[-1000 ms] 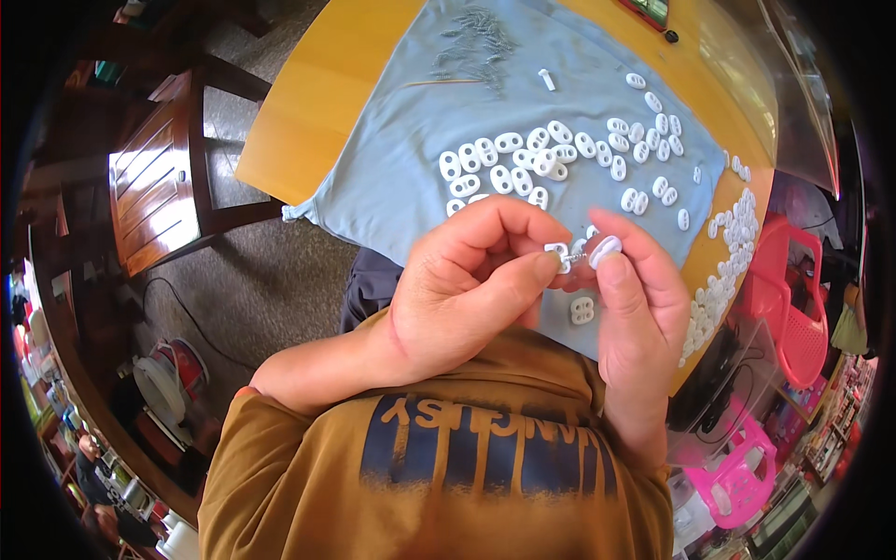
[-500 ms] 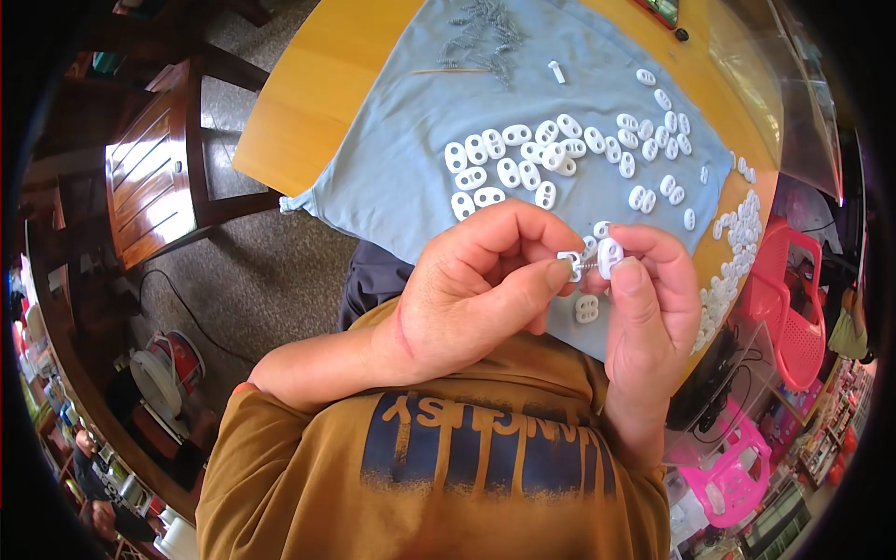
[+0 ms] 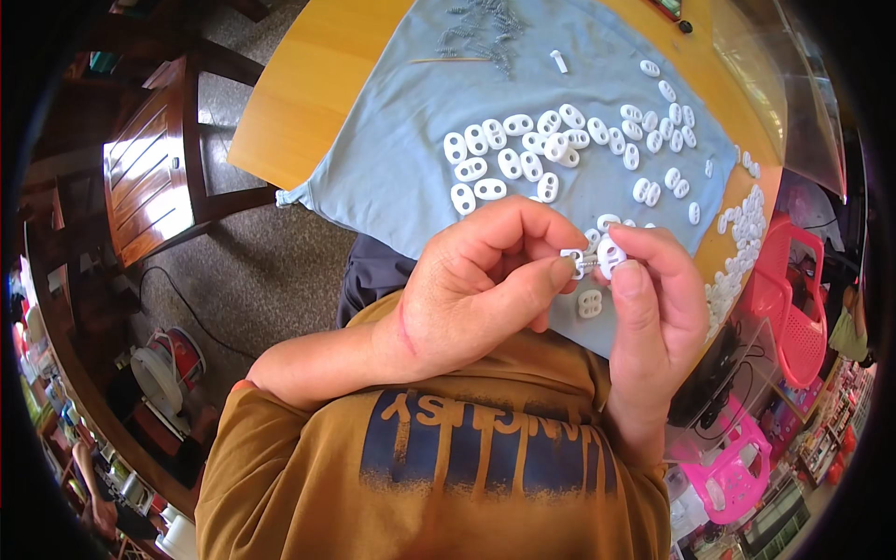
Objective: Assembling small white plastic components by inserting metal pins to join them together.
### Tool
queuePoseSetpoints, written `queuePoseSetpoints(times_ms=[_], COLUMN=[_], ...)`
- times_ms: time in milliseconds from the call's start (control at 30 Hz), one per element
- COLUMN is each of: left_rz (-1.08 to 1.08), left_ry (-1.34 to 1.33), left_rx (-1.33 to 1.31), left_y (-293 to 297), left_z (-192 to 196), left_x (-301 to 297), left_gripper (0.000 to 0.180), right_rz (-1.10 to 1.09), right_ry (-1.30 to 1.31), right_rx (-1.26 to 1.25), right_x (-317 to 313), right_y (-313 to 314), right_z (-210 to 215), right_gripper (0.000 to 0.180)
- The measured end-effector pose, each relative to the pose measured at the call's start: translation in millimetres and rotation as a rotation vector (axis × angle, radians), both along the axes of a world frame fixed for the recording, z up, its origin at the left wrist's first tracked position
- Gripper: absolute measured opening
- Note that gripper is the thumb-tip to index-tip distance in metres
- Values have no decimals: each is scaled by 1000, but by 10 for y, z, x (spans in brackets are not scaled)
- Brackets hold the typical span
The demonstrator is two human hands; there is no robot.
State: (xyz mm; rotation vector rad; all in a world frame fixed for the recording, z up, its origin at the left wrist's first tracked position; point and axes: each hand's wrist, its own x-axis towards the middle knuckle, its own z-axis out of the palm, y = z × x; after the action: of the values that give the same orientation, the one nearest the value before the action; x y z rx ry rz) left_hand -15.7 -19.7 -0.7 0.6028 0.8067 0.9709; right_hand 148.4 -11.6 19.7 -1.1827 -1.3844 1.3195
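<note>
Roughly forty small white oval plastic pieces (image 3: 523, 163) lay loose on one grey-blue cloth (image 3: 401, 168), with a further heap along its right edge too dense to count. One small pile of thin metal springs (image 3: 485, 23) sat at the far end. Two pink plastic chairs (image 3: 793, 299) stood at the right, and one wooden chair (image 3: 154, 177) at the left.

Bright daylight fills the room, glinting off the dark polished wooden chair (image 3: 154, 177). The round orange wooden table (image 3: 308, 79) looks sharp; its edges bow, and the picture's rim darkens.
</note>
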Motion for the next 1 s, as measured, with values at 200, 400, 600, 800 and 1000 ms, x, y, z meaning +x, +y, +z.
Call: queuePoseSetpoints(times_ms=[200,400,600,800,1000], left_rz=[5,-13,-31,-1,-37], left_ry=[0,25,107,83,51], left_rx=[-2,72,181,195,149], left_y=[-16,-44,-67,-87,-87], left_z=[-15,-10,-38,-89,-61], left_x=[14,-1,-6,16,9], left_gripper=[16,22,26,33,34], right_rz=[74,81,107,115,135], right_ry=[-430,-380,-314,-337,-331], right_rx=[402,345,354,266,279], right_x=[-34,-17,-17,-16,3], right_y=[35,46,53,7,-2], right_z=[27,14,0,30,7], right_gripper=[19,20,20,25,27])
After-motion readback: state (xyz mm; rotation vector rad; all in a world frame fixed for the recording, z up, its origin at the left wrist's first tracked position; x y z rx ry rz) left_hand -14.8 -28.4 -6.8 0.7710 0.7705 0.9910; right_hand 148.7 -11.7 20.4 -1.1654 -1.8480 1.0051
